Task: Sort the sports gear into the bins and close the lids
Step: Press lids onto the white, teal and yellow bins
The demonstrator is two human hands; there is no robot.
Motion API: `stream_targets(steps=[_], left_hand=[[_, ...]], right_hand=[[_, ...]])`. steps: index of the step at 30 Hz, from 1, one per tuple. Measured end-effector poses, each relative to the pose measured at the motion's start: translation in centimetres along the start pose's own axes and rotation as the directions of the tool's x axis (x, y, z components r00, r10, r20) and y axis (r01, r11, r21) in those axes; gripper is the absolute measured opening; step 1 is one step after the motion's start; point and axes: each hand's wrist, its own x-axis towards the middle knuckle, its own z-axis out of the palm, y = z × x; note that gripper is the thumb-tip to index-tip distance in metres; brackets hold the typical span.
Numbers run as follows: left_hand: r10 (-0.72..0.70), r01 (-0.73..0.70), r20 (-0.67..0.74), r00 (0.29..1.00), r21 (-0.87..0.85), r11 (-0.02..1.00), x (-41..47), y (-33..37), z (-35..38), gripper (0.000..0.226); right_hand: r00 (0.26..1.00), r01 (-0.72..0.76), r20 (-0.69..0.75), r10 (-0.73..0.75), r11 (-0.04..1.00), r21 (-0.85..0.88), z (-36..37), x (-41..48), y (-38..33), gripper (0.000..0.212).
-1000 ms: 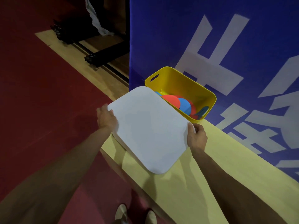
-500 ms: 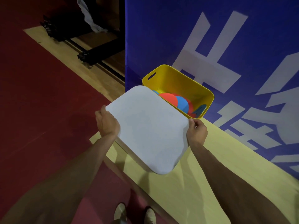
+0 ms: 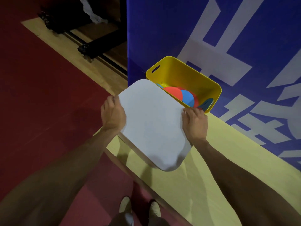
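**White lid held over the near part of the yellow bin**

The yellow bin (image 3: 195, 74) stands on a pale wooden bench (image 3: 211, 176), right against a blue banner (image 3: 162, 30) behind it. Inside the bin lie flat round discs, one red (image 3: 173, 93) and one blue (image 3: 187, 97); a darker item at the bin's right end is too shadowed to identify. A white lid (image 3: 153, 124) covers the bin's near edge and extends out past it toward the person. The left hand (image 3: 113, 114) grips the lid's left edge, fingers curled over it. The right hand (image 3: 194, 122) grasps the lid's right edge beside the bin's near right corner.
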Motion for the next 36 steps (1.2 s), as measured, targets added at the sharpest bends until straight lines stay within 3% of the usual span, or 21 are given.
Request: stream_targets(steps=[3,5,10,21,27,29,33,36], left_hand=[[0.208,-0.209,0.017,0.978,0.051,0.977,0.9,-0.1,0.5,0.046],[0.269,-0.273,0.057,0.961,0.071,0.960,1.5,-0.3,0.6,0.047],[0.302,-0.314,0.124,0.945,0.091,0.945,2.1,-0.8,0.6,0.054],[0.243,-0.264,0.182,0.953,0.100,0.959,2.9,-0.7,0.3,0.055],[0.254,-0.283,0.215,0.943,0.119,0.952,3.9,-0.6,0.2,0.057],[0.226,-0.244,0.218,0.950,0.064,0.968,4.1,-0.7,0.1,0.053],[0.037,-0.017,0.248,0.968,-0.082,0.996,4.9,-1.6,-0.3,0.039],[-0.069,0.154,0.267,0.961,-0.314,0.937,4.8,-2.8,-0.1,0.035]], right_hand=[[0.989,0.101,0.109,-0.101,0.995,0.009,0.1,0.1,-0.7,0.041],[0.969,0.160,0.188,-0.161,0.987,0.021,0.2,0.5,-1.4,0.048],[0.933,0.223,0.298,-0.203,0.974,-0.034,0.5,1.7,-3.9,0.055],[0.931,0.185,0.334,-0.148,0.979,-0.082,0.6,2.6,-5.2,0.062],[0.841,0.342,0.435,-0.323,0.939,0.036,1.8,6.0,-8.6,0.058],[0.810,0.387,0.459,-0.365,0.921,0.051,2.6,7.4,-10.3,0.056],[0.784,0.418,0.478,-0.395,0.906,0.062,4.0,10.1,-12.7,0.059],[0.797,0.403,0.467,-0.384,0.913,0.063,5.0,10.9,-13.4,0.056]])
